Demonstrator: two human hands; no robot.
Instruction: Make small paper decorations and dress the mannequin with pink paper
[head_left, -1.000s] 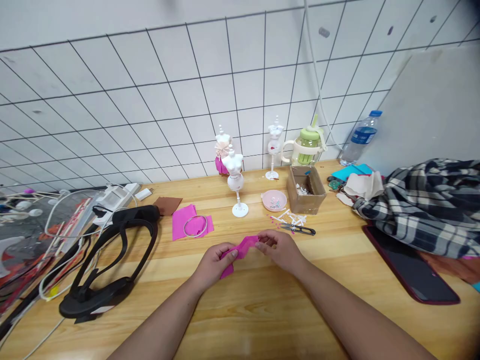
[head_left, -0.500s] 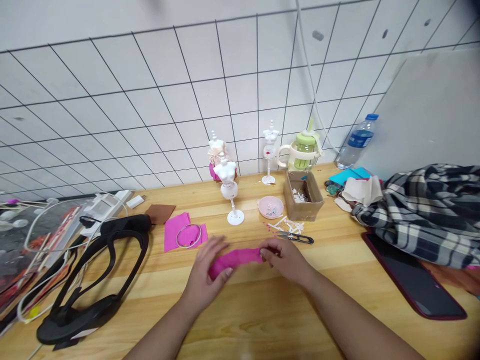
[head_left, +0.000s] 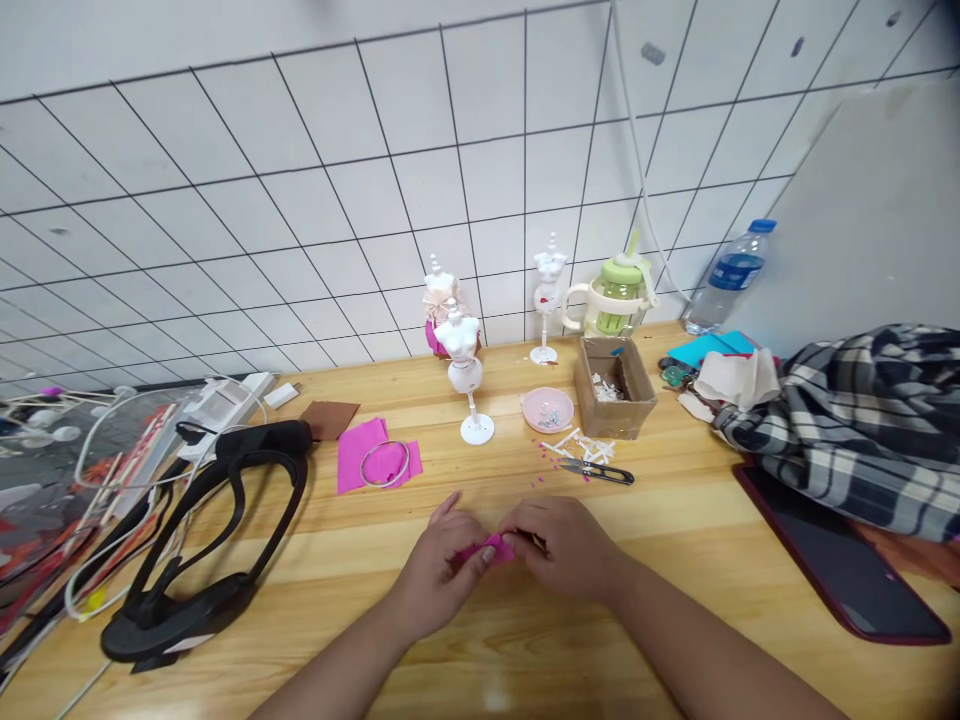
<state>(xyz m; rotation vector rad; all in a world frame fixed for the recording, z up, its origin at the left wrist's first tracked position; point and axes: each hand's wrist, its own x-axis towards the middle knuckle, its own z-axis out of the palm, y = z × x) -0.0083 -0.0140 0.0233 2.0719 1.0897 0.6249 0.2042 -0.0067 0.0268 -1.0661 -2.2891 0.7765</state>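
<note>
Both my hands meet over the wooden table [head_left: 525,660], just in front of me. My left hand [head_left: 442,565] and my right hand [head_left: 566,545] pinch a small bunched piece of pink crepe paper [head_left: 487,550] between their fingertips; most of the paper is hidden inside the fingers. Beyond the hands stands a white mini mannequin [head_left: 466,375] on a round base. Small black scissors [head_left: 600,470] lie to the right of it, among white paper scraps.
Pink paper sheets with a wire ring [head_left: 379,465] lie at left, beside a black headset [head_left: 210,540] and cables. A pink dish [head_left: 547,410], cardboard box [head_left: 615,385], green cup [head_left: 619,295], water bottle [head_left: 727,275], plaid cloth [head_left: 862,420] and dark tablet [head_left: 847,560] sit at right.
The pink paper was stretched out as a long strip between my hands; now it is gathered into a small bunch and my hands have come close together, nearer to me.
</note>
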